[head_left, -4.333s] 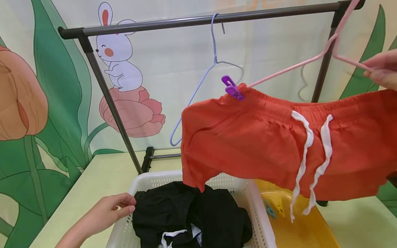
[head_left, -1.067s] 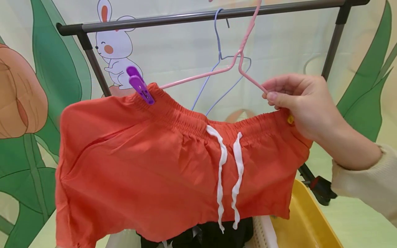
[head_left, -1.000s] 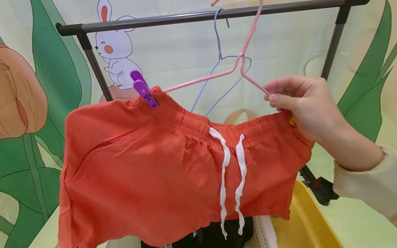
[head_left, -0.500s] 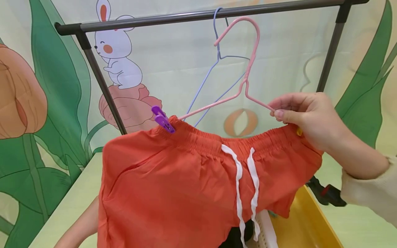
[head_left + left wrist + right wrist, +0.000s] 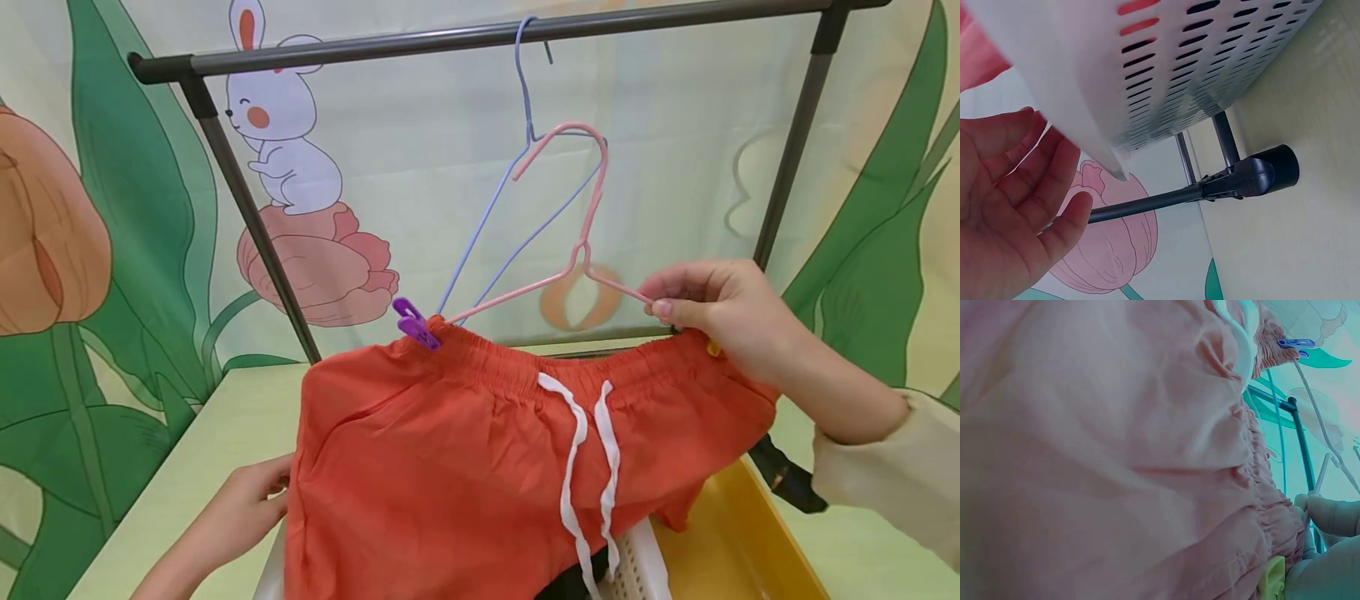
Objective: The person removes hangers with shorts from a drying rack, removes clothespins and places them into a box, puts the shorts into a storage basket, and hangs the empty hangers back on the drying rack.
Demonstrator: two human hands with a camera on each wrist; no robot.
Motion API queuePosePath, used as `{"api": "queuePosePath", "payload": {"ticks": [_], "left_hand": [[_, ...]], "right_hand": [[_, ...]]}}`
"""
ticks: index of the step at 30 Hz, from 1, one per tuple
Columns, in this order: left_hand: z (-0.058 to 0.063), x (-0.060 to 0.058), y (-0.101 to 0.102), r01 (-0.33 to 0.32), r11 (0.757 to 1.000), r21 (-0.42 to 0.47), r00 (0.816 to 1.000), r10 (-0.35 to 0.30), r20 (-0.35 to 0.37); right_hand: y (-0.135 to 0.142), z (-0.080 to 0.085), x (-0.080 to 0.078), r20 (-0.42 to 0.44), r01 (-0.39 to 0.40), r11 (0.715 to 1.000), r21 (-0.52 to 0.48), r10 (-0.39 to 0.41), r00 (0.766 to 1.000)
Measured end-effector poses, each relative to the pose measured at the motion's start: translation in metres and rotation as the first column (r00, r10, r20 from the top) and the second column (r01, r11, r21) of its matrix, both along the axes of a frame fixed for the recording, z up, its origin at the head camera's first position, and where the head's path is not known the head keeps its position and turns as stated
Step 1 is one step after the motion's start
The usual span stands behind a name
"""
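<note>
Drawstring shorts [image 5: 450, 467] and pink hanger [image 5: 582, 247] have sunk, 6 o'clock of rail [image 5: 420, 43]; our R hand [image 5: 727, 312] pinches hanger at shorts' 2, L hand [image 5: 247, 504] loose at 9. Pegging looks done; hook prob. needs raising.

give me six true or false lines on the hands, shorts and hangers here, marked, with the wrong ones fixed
1. The right hand pinches the pink hanger. True.
2. The blue hanger hangs from the rail. True.
3. The pink hanger hangs there too. False: it is off the rail, in the right hand.
4. A purple clip is fixed to the orange shorts. True.
5. Black cords hang from the shorts. False: the drawstrings are white.
6. Both hands hold the pink hanger. False: the left hand is beside the white basket.
</note>
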State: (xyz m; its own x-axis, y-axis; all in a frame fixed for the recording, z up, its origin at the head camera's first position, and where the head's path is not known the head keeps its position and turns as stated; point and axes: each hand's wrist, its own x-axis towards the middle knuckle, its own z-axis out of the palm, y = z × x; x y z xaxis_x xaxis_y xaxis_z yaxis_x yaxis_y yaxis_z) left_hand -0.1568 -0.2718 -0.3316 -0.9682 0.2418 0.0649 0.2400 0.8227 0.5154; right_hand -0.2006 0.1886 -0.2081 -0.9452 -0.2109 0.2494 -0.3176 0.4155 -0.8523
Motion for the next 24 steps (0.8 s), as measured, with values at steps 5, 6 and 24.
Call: {"api": "queuePosePath", "payload": {"ticks": [5, 6, 24], "left_hand": [[0.005, -0.001, 0.003, -0.014, 1.0, -0.02, 0.999, 0.013, -0.046], [0.006, -0.001, 0.004, -0.015, 1.0, -0.016, 0.999, 0.014, -0.053], [0.027, -0.002, 0.014, -0.084, 0.996, 0.025, 0.961, 0.088, -0.264]], "right_hand": [[-0.004, -0.007, -0.001, 0.041, -0.027, 0.999, 0.026, 0.026, 0.999], [-0.005, -0.009, -0.002, 0.045, -0.033, 0.999, 0.03, 0.032, 0.998], [-0.027, -0.028, -0.005, 0.106, -0.104, 0.993, 0.051, 0.098, 0.99]]}}
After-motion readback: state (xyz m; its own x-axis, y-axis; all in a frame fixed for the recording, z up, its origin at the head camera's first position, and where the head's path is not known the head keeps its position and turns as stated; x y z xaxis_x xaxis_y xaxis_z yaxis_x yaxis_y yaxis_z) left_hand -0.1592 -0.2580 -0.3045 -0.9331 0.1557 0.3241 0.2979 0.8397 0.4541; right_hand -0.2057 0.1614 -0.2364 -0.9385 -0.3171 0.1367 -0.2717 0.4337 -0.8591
